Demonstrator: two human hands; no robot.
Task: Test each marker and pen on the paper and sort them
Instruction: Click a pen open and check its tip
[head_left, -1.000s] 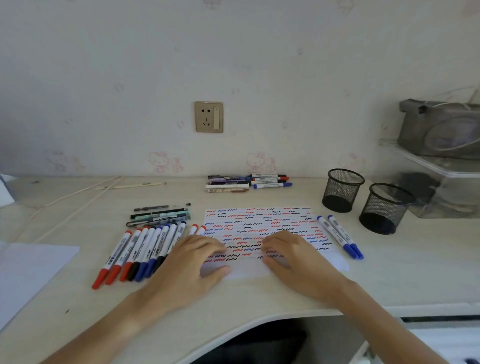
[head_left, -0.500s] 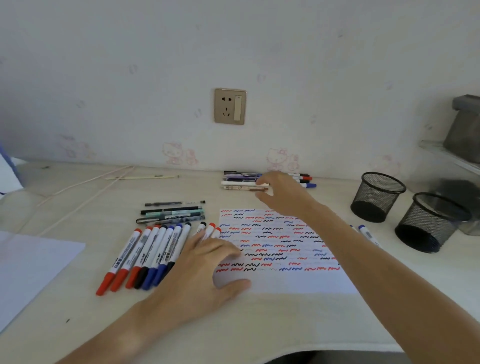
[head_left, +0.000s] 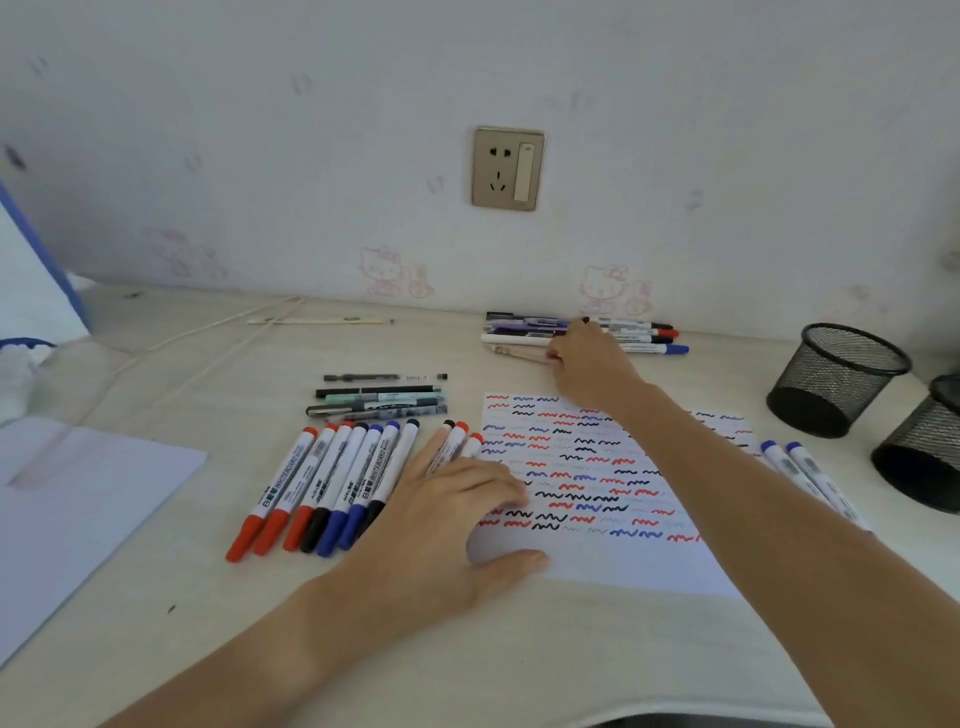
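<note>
Right hand (head_left: 589, 358): moved off the paper (head_left: 597, 483) since a second ago, now at the far pile of pens (head_left: 582, 335) by the wall; grip closing on one, possibly, with fingertips hidden, so cannot tell. Next untested item likely being fetched.
Left hand (head_left: 447, 525): flat, fingers straight, pressing paper's left edge, as before.
Sorted markers (head_left: 332, 483): row on desk (head_left: 260, 649), left of paper.
Two blue markers (head_left: 800, 467): right of paper.
Mesh cups (head_left: 836, 379): two, apparently empty.
</note>
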